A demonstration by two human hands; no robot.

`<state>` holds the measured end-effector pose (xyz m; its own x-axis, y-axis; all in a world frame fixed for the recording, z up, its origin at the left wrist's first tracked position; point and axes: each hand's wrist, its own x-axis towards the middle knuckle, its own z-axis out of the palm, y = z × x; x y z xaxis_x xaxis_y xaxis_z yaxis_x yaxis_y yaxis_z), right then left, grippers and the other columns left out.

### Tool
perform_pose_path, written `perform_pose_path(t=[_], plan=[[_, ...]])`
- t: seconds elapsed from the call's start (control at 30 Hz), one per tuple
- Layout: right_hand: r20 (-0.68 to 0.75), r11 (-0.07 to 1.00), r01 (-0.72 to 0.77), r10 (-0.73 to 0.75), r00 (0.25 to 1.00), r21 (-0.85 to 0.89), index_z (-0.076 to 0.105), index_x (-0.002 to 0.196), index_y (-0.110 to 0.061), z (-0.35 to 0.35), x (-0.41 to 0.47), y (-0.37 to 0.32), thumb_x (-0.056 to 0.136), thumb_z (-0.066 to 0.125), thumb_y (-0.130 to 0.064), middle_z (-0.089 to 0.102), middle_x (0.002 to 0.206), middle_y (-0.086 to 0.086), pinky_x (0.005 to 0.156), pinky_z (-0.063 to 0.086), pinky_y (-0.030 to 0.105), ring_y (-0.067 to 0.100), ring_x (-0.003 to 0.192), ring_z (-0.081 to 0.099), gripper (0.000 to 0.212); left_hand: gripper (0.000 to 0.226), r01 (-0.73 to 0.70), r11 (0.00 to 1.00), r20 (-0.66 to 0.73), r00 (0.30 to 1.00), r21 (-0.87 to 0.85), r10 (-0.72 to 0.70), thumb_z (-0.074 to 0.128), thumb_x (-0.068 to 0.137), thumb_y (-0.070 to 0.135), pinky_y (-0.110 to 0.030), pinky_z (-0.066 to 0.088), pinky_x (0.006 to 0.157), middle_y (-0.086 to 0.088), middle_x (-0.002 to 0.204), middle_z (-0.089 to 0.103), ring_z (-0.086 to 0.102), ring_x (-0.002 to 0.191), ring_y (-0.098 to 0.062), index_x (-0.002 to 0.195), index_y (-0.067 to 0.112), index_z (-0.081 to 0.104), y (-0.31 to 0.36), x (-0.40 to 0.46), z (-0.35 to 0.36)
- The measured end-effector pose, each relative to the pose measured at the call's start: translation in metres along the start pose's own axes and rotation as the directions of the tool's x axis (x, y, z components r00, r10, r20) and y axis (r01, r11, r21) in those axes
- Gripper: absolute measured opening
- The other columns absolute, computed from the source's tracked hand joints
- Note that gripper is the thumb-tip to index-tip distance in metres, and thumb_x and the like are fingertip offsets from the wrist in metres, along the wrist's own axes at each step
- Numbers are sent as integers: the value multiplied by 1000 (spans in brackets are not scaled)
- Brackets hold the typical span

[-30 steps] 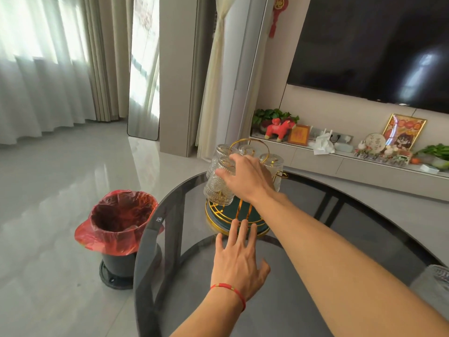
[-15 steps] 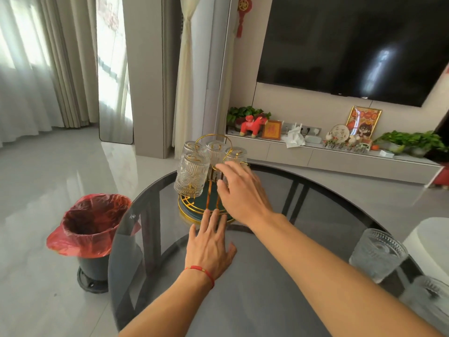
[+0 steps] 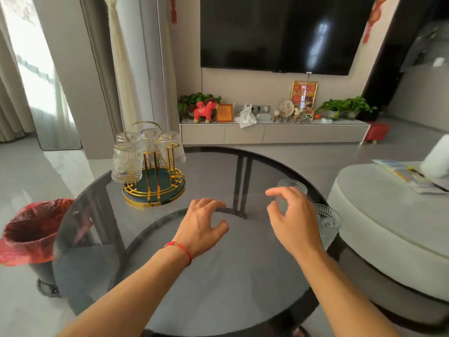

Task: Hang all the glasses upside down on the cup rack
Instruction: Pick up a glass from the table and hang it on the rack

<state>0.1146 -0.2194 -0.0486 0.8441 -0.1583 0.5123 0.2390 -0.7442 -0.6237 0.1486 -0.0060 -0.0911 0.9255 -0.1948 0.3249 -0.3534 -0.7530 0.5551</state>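
Note:
A gold wire cup rack (image 3: 154, 188) with a dark green base stands at the far left of the round dark glass table (image 3: 150, 283). Several clear ribbed glasses (image 3: 126, 162) hang upside down on it. Two more clear glasses stand upright at the table's right edge: one (image 3: 292, 189) partly hidden behind my right hand's fingers, the other (image 3: 328, 224) just right of that hand. My right hand (image 3: 292, 220) hovers open, fingers spread near the first glass, holding nothing. My left hand (image 3: 201, 226), with a red string at the wrist, rests over the table's middle with fingers curled and empty.
A bin with a red bag (image 3: 29, 234) stands on the floor left of the table. A pale round ottoman (image 3: 388, 215) with papers sits close on the right. A TV cabinet (image 3: 272, 132) with ornaments lines the far wall.
My right hand left the rack and swung right to the upright glasses. My left hand pulled back from the rack's base and curled its fingers. The view turned right.

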Motion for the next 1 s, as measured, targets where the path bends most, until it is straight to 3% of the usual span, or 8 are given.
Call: perform_pose_path(t=[0.1, 0.2, 0.33, 0.5, 0.7, 0.8, 0.9, 1.0], plan=[[-100, 989, -138, 133, 986, -50, 71, 119, -16, -23, 5, 18, 87, 70, -16, 68, 125, 7, 100, 44, 39, 32, 123, 55, 32, 45, -64, 998, 72, 995, 1, 64, 63, 90, 33, -34, 38, 107, -1, 137, 58, 39, 133, -21, 134, 25, 58, 25, -3, 10], [-28, 926, -349, 349, 937, -146, 49, 145, -18, -38, 7, 50, 80, 78, -41, 52, 145, 15, 112, 40, 50, 37, 136, 43, 74, 46, -79, 995, 127, 988, -55, 85, 63, 89, 32, -29, 36, 105, 3, 136, 58, 41, 131, -19, 134, 28, 57, 44, -6, 20], [253, 759, -622, 574, 779, 192, 26, 158, -27, -47, 8, 89, 69, 89, -54, 46, 156, 10, 102, 43, 39, 29, 135, 52, 112, 44, 51, 965, 166, 986, -259, -7, 65, 88, 33, -39, 47, 106, 13, 127, 60, 49, 125, -11, 131, 34, 58, 61, -5, 34], [384, 686, -643, 522, 761, 342, 27, 156, -35, -50, 1, 123, 35, 96, -70, 61, 144, 1, 113, 41, 42, 22, 131, 58, 143, 39, 132, 902, 185, 981, -411, -60, 69, 86, 39, -30, 49, 96, 17, 121, 65, 55, 119, -1, 124, 40, 60, 73, -5, 48], [396, 870, -465, 375, 838, 161, 56, 121, -41, -55, -10, 136, 52, 91, -55, 67, 122, -17, 94, 48, 26, 6, 116, 64, 79, 37, 173, 836, 208, 975, -520, -73, 74, 86, 36, -23, 55, 84, 13, 119, 67, 62, 111, -1, 121, 41, 62, 80, -6, 51], [426, 928, -345, 259, 867, 139, 56, 121, -49, -57, -9, 124, 58, 91, -55, 70, 120, -20, 95, 52, 27, 0, 113, 65, 73, 58, 197, 798, 242, 968, -569, -67, 77, 76, 47, -35, 60, 89, 12, 125, 63, 66, 104, -1, 130, 37, 57, 80, -9, 48], [504, 943, -257, 119, 856, 213, 56, 125, -52, -51, -11, 100, 63, 93, -54, 69, 121, -28, 93, 52, 25, -5, 114, 65, 72, 88, 214, 761, 309, 951, -612, -20, 82, 66, 62, -27, 61, 81, 18, 130, 55, 65, 104, 4, 142, 41, 43, 74, -15, 45], [590, 949, -193, 9, 807, 250, 58, 131, -46, -27, -9, 76, 63, 96, -54, 67, 132, -18, 105, 52, 33, 1, 124, 63, 78, 100, 184, 785, 296, 955, -592, -1, 84, 60, 68, -14, 54, 83, 24, 127, 57, 59, 110, 11, 145, 43, 37, 66, -18, 41]])
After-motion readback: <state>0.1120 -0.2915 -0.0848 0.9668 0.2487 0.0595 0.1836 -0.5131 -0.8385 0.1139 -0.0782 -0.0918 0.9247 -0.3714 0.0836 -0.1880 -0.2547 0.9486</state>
